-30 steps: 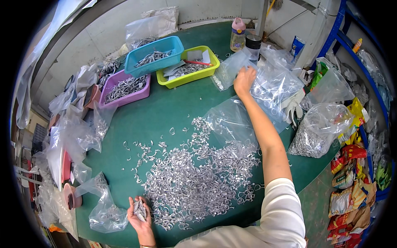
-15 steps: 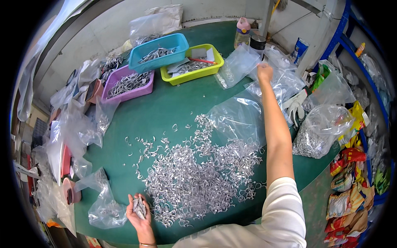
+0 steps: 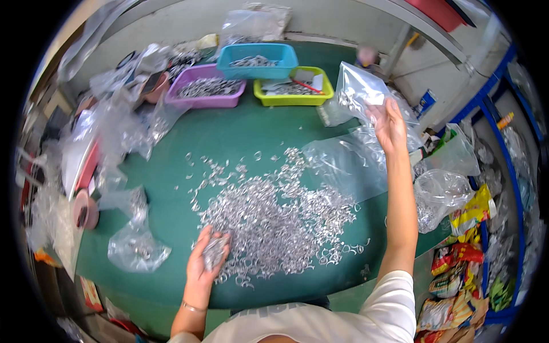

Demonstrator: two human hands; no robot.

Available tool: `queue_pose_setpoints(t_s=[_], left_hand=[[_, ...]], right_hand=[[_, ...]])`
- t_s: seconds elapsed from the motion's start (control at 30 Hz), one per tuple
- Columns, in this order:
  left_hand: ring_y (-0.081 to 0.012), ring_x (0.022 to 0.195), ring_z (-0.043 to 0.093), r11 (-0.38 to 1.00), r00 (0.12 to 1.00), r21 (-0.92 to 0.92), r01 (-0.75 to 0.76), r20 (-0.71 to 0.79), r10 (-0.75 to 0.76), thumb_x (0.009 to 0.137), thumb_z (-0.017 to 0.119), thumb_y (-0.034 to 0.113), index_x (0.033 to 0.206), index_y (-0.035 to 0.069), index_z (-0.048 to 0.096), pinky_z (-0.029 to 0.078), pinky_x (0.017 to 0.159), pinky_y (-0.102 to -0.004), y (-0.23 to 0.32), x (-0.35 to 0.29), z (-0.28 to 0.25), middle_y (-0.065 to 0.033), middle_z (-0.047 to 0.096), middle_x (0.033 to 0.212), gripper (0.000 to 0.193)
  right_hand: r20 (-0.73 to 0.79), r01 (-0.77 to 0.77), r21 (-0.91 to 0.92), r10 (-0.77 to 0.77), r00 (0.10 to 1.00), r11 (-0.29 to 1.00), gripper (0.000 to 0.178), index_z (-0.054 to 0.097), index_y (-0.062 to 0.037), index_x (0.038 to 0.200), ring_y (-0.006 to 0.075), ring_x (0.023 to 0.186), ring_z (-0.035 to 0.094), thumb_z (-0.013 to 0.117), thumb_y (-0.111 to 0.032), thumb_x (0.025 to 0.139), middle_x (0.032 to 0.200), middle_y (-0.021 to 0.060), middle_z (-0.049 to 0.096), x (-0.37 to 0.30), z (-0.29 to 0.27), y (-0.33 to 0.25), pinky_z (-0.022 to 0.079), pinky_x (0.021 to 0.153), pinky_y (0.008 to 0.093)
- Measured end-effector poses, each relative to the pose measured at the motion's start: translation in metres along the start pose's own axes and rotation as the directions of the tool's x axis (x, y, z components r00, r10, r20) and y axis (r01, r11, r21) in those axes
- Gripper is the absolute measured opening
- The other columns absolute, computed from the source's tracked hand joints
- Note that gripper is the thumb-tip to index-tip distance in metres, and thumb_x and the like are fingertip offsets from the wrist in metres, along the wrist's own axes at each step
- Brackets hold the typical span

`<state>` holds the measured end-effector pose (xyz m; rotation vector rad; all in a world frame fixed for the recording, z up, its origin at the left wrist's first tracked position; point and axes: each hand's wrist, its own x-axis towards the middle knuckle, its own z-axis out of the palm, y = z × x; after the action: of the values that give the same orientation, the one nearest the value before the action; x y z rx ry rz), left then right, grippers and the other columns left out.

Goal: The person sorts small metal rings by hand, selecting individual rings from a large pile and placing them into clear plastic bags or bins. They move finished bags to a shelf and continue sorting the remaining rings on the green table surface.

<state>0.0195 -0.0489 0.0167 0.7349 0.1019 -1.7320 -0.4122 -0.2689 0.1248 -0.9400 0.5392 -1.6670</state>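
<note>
My left hand is at the near left edge of a wide heap of small silver ring-like metal pieces. Its fingers curl around a handful of metal pieces, slightly blurred. At the far right, my raised right hand grips a clear plastic bag between thumb and fingers. A few silvery pieces show inside that bag. Below this hand, a large clear plastic sheet or bag lies flat on the green table, touching the heap's far right side.
Purple, blue and yellow-green trays with metal pieces stand at the back. A filled clear bag sits right. At left lie a small bag, a pink tape roll and loose plastic. Blue shelving flanks the right.
My right hand has lifted a clear bag off the back right of the table and opened out its grip. My left hand, still holding pieces, has moved up against the heap. The view has shifted.
</note>
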Motion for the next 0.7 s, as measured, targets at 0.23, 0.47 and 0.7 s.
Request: queue_pose_setpoints(t_s=[0.23, 0.47, 0.7], left_hand=[[-0.034, 0.107, 0.051, 0.956, 0.936, 0.269, 0.116, 0.292, -0.195, 0.087, 0.051, 0.012, 0.132, 0.008, 0.032, 0.051, 0.08, -0.0404, -0.036, -0.011, 0.059, -0.0111, 0.054, 0.102, 0.049], [-0.0308, 0.102, 0.055, 0.975, 0.862, 0.224, 0.014, 0.492, -0.125, 0.091, 0.045, 0.023, 0.123, 0.007, 0.037, 0.054, 0.078, -0.0383, -0.054, -0.023, 0.068, -0.0117, 0.054, 0.1, 0.037], [-0.0234, 0.092, 0.06, 0.979, 0.893, 0.193, -0.063, 0.448, -0.031, 0.09, 0.048, 0.022, 0.11, 0.002, 0.045, 0.054, 0.077, -0.0354, -0.05, -0.045, 0.052, -0.0157, 0.057, 0.104, 0.029]], right_hand=[[0.221, -0.443, 0.194, 0.401, 0.889, 0.875, 0.013, 0.047, -0.0092, 0.102, 0.0316, 0.101, 0.055, 0.042, -0.016, 0.092, 0.102, 0.0098, 0.055, -0.095, 0.097, 0.042, 0.051, 0.076, 0.0408], [0.357, -0.625, 0.217, 0.534, 0.766, 0.75, 0.024, 0.042, -0.0073, 0.115, 0.0302, 0.096, 0.057, 0.038, -0.016, 0.093, 0.108, 0.0153, 0.054, -0.17, 0.138, 0.075, 0.052, 0.074, 0.0389], [0.358, -0.552, -0.054, 0.532, 0.767, 0.832, 0.062, 0.031, -0.0023, 0.13, 0.0366, 0.109, 0.048, 0.051, -0.041, 0.085, 0.123, 0.0263, 0.042, -0.195, 0.145, 0.069, 0.041, 0.087, 0.0427]])
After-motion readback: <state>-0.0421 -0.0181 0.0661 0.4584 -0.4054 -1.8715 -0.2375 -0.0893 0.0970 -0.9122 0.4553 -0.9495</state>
